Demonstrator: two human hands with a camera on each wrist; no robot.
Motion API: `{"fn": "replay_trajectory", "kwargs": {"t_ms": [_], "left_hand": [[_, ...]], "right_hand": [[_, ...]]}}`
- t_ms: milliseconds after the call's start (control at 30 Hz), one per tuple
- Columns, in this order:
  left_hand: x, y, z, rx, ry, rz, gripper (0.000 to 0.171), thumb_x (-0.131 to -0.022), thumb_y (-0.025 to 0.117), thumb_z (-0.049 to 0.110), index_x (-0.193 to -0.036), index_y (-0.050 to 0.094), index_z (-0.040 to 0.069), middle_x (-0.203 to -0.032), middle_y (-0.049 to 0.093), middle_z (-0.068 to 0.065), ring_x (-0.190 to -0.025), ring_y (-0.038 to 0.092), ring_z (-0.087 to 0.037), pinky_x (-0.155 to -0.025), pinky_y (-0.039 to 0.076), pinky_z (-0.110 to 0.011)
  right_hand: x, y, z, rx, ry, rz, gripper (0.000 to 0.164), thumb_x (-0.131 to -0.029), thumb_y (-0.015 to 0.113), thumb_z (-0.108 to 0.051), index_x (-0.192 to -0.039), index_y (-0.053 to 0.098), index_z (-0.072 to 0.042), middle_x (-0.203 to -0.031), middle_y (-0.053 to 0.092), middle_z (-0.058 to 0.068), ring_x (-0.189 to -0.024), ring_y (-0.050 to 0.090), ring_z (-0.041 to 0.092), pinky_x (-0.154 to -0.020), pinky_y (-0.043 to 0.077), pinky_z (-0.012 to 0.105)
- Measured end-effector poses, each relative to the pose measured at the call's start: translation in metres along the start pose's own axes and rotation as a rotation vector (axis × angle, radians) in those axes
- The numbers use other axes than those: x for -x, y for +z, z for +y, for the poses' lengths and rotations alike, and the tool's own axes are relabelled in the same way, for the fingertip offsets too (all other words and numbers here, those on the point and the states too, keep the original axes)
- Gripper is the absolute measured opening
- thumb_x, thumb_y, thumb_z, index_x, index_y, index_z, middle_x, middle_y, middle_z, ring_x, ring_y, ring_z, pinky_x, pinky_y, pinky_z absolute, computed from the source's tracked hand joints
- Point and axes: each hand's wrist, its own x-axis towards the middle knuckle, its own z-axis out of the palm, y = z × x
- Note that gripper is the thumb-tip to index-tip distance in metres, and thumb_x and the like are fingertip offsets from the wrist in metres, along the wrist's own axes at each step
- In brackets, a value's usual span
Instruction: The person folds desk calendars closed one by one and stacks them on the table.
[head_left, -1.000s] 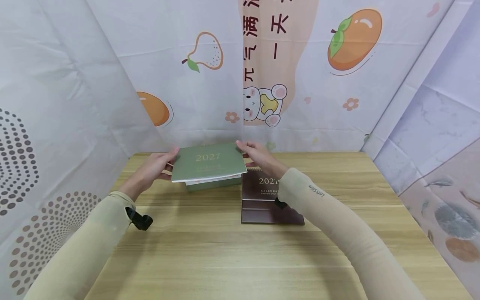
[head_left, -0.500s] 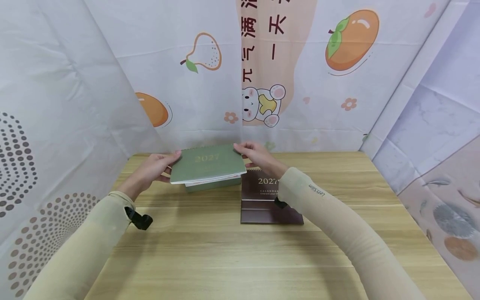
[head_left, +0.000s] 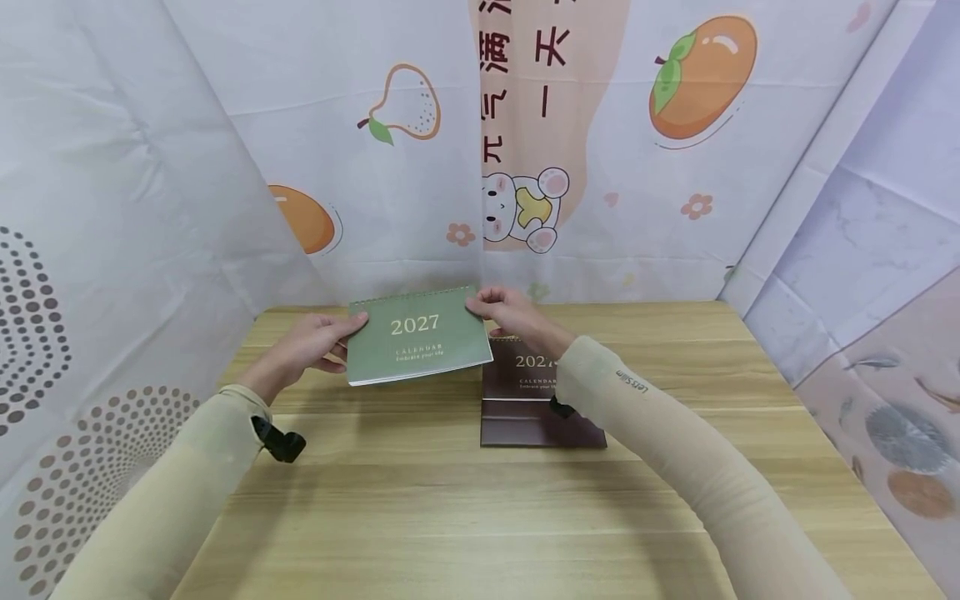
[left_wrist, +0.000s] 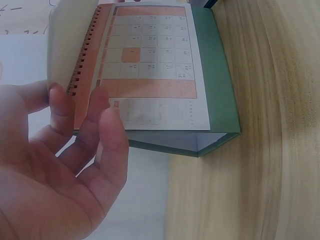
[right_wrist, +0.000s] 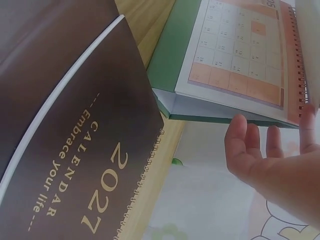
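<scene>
A green 2027 desk calendar (head_left: 416, 337) stands at the back of the table, its cover facing me. My left hand (head_left: 315, 340) pinches the left edge of the lifted cover and pages, the thumb on top. At the opposite edge, my right hand (head_left: 517, 317) pinches the same sheets near the spiral binding. In the left wrist view, beneath the raised leaves, a printed month page (left_wrist: 150, 55) lies against the green stand (left_wrist: 220, 75). Touching distance to the right is a brown 2027 desk calendar (head_left: 536, 425), partly hidden by my right forearm. The right wrist view shows its gold lettering.
Under both calendars is a wood-grain table (head_left: 420, 517). A white printed curtain (head_left: 337, 125) hangs right behind the table's back edge, with more patterned cloth along the left and right sides.
Both hands have brought the lifted leaves forward and down, so the green cover tilts more toward me. Its front edge now hides the page and stand seen below it earlier.
</scene>
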Motion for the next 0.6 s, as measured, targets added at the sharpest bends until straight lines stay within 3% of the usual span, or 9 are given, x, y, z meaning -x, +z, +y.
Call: {"fn": "replay_trajectory", "kwargs": {"t_ms": [300,533,600], "left_hand": [[-0.001,0.004,-0.009,-0.011,-0.003,0.004,0.062,-0.097,0.056,0.062,-0.1,0.072,0.003,-0.087,0.069,-0.002,-0.082,0.065,-0.018,-0.075,0.059,-0.04],[-0.004,0.006,-0.014,-0.001,-0.024,-0.001,0.061,-0.097,0.056,0.063,-0.099,0.07,0.004,-0.088,0.064,-0.003,-0.085,0.063,-0.025,-0.071,0.059,-0.036],[-0.005,0.006,-0.015,-0.001,-0.029,-0.005,0.061,-0.096,0.057,0.064,-0.098,0.07,0.004,-0.089,0.063,-0.004,-0.084,0.062,-0.025,-0.071,0.059,-0.036]], "right_hand": [[-0.003,0.004,0.005,0.012,-0.004,0.011,0.015,-0.103,0.063,-0.023,-0.1,0.06,-0.008,-0.106,0.054,0.002,-0.105,0.047,0.018,-0.091,0.05,0.047],[-0.005,0.006,0.009,-0.025,0.015,0.034,0.016,-0.103,0.063,-0.021,-0.096,0.057,-0.008,-0.101,0.048,0.002,-0.101,0.043,0.017,-0.101,0.041,0.063],[-0.006,0.005,0.01,-0.023,0.018,0.036,0.016,-0.103,0.063,-0.021,-0.095,0.057,-0.009,-0.101,0.048,0.001,-0.1,0.043,0.017,-0.1,0.041,0.063]]}}
